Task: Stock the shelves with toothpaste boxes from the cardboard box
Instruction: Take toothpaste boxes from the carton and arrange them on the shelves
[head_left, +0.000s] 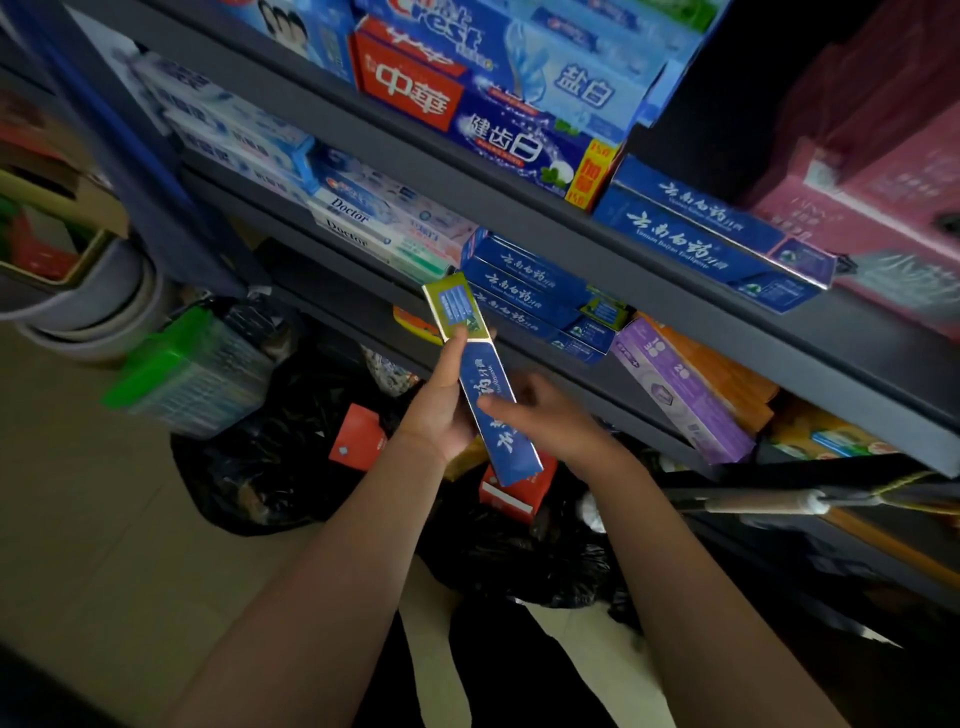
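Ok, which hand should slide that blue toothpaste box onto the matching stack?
Probably the left hand: its fingers curl round the long blue-and-gold toothpaste box, whose top end already points at the stack of matching blue boxes. The right hand only lies across it.

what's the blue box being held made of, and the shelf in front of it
Blue box: looks like thin glossy printed card, with sharp folded edges and a shiny gold-green end. Shelf: dark grey, matte, probably painted metal or laminate; the picture cannot settle which.
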